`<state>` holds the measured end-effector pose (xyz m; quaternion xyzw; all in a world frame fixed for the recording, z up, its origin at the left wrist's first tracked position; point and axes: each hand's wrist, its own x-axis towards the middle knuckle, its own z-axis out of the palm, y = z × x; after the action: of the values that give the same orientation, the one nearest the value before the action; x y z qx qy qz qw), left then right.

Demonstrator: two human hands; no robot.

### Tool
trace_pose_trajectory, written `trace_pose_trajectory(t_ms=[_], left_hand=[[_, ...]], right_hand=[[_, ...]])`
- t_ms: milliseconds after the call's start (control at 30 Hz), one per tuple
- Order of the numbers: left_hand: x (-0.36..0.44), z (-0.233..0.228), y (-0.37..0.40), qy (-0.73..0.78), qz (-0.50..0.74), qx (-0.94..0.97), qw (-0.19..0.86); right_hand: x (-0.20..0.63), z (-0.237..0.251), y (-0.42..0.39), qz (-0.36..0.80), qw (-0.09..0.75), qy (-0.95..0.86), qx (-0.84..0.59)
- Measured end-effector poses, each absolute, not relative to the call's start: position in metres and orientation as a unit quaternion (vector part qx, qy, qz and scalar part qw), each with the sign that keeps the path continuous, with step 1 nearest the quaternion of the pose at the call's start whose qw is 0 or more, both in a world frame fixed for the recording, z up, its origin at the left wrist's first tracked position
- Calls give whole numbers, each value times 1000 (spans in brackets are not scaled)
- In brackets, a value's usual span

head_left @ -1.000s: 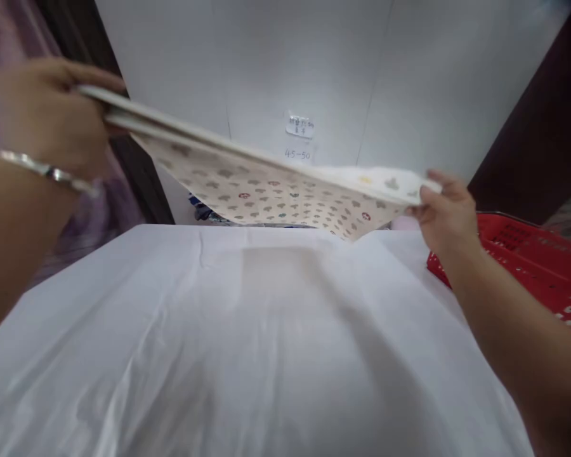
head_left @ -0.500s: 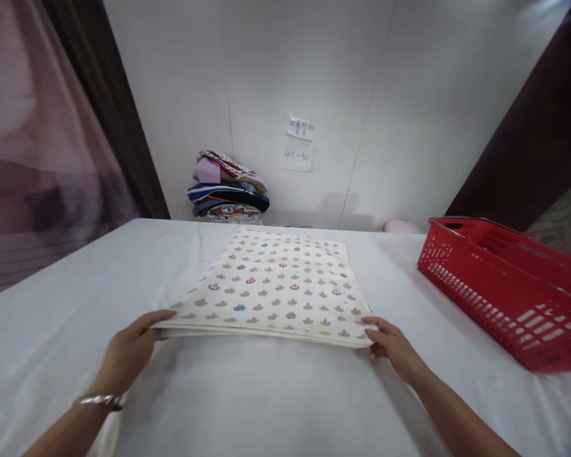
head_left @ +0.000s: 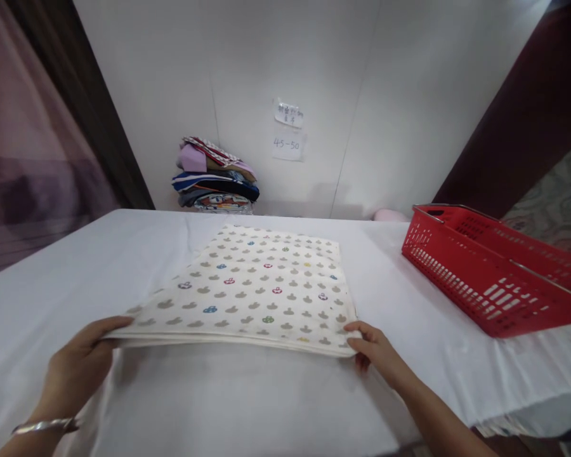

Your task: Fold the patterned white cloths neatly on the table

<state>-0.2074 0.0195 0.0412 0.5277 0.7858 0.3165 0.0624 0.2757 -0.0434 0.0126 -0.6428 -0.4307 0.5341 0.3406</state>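
Note:
A folded white cloth point(head_left: 247, 285) printed with grey and coloured mushroom-like shapes lies across the table, its near edge lifted in my hands. My left hand point(head_left: 83, 355) pinches the near left corner between thumb and fingers; a silver bracelet point(head_left: 47, 425) circles that wrist. At the near right corner, my right hand point(head_left: 374, 349) grips the cloth with its thumb on top and fingers partly hidden below. Several layers show along the near edge, which is stretched between both hands. The far part of the cloth rests flat on the white table cover point(head_left: 385, 273).
To the right stands a red plastic basket point(head_left: 461, 273) with metal handles. Behind the table's far edge, a stack of folded fabrics point(head_left: 216, 181) rises against the wall. Handwritten paper signs point(head_left: 288, 145) hang there. A pink curtain point(head_left: 33, 139) is at the left.
Both hands, still holding the cloth, sit farther left in the view, the left one most. The cloth's near edge looks wider and slightly lower. The whole view has shifted a little.

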Motion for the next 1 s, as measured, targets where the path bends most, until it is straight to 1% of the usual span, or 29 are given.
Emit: trace_pose_trajectory(t_ms=[100,167,233,300,367,400,467,567,633,700,800,900,933,1000], left_hand=[[-214,36,18,793,252,536,144],[-222,30,18,782,228,561,144],[-226,23,16,774,205,592,93],[-221,17,13,756,190,626,-6],[-197,10,5,699,208,677,-100],[-177,8,-2,653,225,714,-116],[-124,4,-19,545,274,788,-84],[-34,5,-51,427,267,864,-1],[15,9,-68,391,283,875,39],[43,12,-78,386,311,866,63],[48,16,-84,379,335,858,94],[18,23,-88,339,337,873,95],[4,26,-91,326,335,880,86],[-25,33,-97,308,328,891,68]], right_hand=[[270,3,-50,536,271,-438,-668],[268,-4,-53,513,272,-457,-674],[268,-9,-54,497,283,-468,-674],[267,-10,-54,503,295,-458,-670],[265,-6,-55,526,318,-442,-654],[263,-3,-56,536,334,-434,-643],[256,5,-58,548,373,-424,-617],[240,18,-65,543,422,-435,-581],[227,26,-73,538,438,-457,-556],[213,30,-84,538,448,-474,-535],[196,31,-107,559,444,-485,-505],[196,30,-123,597,412,-508,-465],[203,30,-123,592,415,-517,-459],[226,27,-112,539,450,-527,-478]])
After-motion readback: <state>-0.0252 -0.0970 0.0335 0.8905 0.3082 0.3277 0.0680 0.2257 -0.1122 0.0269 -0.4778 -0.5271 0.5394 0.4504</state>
